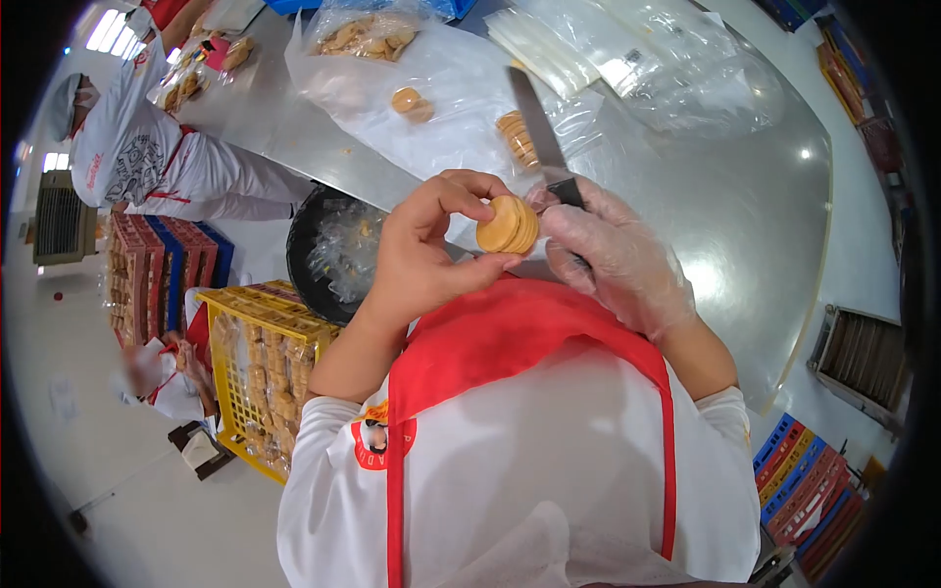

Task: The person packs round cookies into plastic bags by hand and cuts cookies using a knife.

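My bare left hand (441, 235) grips a small stack of round, flat golden cookies (506, 224) between thumb and fingers, in front of the red apron. My right hand (613, 245), in a clear plastic glove, is closed around the black handle of a knife (538, 122). Its broad blade points up and away over the table. The right fingertips are close to the stack's right side; whether they touch it I cannot tell. Just beyond my hands, a row of cookies (517, 138) lies on plastic sheeting, with a few more cookies (412, 105) farther left.
Clear plastic bags (676, 59) cover the far part of the metal table (755, 235). A bag of cookies (365, 37) lies at the back. Left of me are a black tub (312, 245) of plastic wrappers and a yellow crate (230, 392) of packed cookies. Co-workers (167, 147) are at left.
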A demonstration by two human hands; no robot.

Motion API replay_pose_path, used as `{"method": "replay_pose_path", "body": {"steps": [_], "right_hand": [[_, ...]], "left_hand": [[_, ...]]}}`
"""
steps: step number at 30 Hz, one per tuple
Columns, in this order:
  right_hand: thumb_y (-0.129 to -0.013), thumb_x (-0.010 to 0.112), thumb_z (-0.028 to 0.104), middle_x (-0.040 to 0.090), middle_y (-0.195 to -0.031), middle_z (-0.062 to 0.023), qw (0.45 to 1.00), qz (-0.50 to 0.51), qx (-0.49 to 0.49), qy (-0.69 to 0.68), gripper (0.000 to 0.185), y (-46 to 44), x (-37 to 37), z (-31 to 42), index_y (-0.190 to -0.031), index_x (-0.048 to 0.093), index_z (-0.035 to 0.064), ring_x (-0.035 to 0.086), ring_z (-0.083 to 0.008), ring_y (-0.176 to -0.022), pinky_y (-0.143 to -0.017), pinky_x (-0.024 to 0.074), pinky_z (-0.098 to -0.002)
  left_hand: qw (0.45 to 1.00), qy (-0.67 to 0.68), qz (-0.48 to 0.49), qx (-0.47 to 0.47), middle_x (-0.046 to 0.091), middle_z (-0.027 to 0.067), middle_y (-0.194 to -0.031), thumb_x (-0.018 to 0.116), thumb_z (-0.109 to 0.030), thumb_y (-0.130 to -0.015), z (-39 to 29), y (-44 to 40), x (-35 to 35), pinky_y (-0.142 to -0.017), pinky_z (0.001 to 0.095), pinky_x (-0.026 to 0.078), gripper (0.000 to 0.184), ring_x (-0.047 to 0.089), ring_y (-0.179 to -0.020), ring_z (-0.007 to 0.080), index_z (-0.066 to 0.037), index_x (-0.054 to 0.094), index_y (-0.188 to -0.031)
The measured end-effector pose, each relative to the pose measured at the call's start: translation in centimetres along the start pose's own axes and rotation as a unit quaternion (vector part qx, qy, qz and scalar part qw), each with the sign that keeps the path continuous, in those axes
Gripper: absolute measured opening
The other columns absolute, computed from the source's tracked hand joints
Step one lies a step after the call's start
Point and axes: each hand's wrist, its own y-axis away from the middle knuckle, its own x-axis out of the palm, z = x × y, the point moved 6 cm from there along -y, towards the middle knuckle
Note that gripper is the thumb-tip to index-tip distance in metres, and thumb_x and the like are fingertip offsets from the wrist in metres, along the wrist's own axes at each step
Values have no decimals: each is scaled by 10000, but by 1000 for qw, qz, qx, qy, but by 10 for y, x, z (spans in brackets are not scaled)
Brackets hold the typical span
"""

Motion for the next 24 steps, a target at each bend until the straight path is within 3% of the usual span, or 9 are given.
{"method": "replay_pose_path", "body": {"steps": [2,6,10,13,16,17,24], "right_hand": [[-930,676,296,570,-871,26,999,39,-1,17,368,-2,8,0,-1161,569,30,400,-14,-626,-518,321,-177],[-927,696,262,542,-868,37,997,66,11,31,333,-13,11,-11,-1147,561,52,412,-12,-628,-519,341,-182],[-933,689,255,545,-860,34,994,104,23,28,302,-25,11,-25,-1130,565,62,414,-12,-626,-510,337,-182],[-939,680,243,545,-852,35,990,140,31,-3,271,-31,18,-32,-1119,573,71,418,-12,-627,-506,335,-181],[-944,675,239,544,-850,37,986,162,43,22,264,-32,25,-37,-1126,576,76,421,-12,-625,-503,333,-180],[-945,674,239,544,-846,37,985,163,44,31,265,-32,28,-38,-1128,576,74,422,-12,-623,-502,333,-182],[-950,671,257,540,-814,26,980,167,77,73,280,-28,58,-51,-1127,588,57,429,-26,-593,-496,359,-202]], "left_hand": [[988,-152,-7,33,644,134,-1104,831,25,-653,-13,4,3,-937,406,474,433,609,-1054,295,-81,571,-983],[916,-390,-8,97,633,131,-1095,804,10,-636,-38,11,16,-893,431,494,428,599,-994,359,-80,570,-982],[912,-404,-56,40,625,127,-1066,789,-3,-669,-47,24,17,-846,408,507,467,607,-959,303,-66,592,-1088],[942,-286,-145,-99,623,82,-1018,773,11,-737,-39,44,4,-813,334,501,490,608,-909,192,-47,588,-1187],[960,-1,-184,-211,604,23,-1000,747,39,-794,-23,70,-1,-790,254,477,477,572,-886,86,-24,575,-1235],[958,28,-192,-210,579,-12,-1000,725,80,-806,-22,75,-2,-792,218,460,489,546,-887,53,-17,566,-1258],[951,103,-194,-218,607,30,-1088,708,102,-807,-25,99,-16,-847,240,482,538,570,-960,79,-6,542,-1307]]}}
